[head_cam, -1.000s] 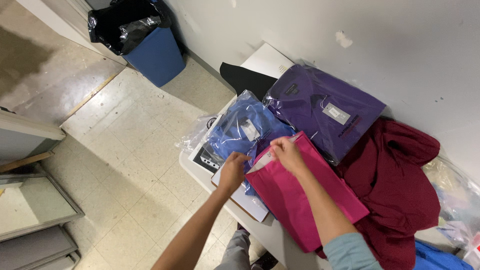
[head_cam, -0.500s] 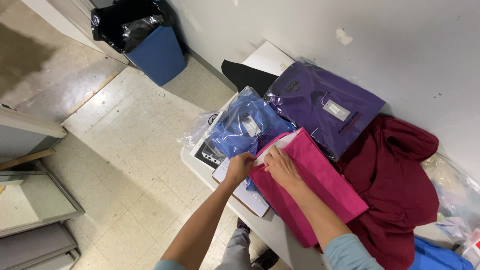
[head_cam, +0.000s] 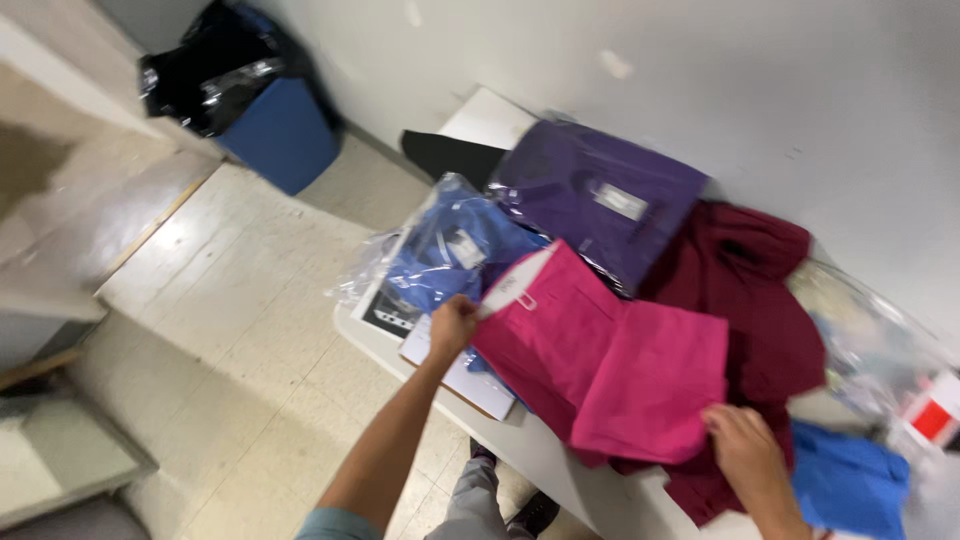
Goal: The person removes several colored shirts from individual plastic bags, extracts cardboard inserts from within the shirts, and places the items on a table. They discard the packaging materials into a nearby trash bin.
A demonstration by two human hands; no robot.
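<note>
left hand [head_cam: 453,325], right hand [head_cam: 745,448] – both gripping pink garment [head_cam: 610,360]

The whole frame is motion-blurred. The pink garment [head_cam: 610,365] hides most of the maroon cloth [head_cam: 760,300] and part of the white table [head_cam: 520,440]. The blue cloth [head_cam: 850,480] at lower right and the right hand [head_cam: 745,450] run past the bottom edge.

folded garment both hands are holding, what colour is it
Bright pink; the folded pink garment shows best in the head view.
</note>
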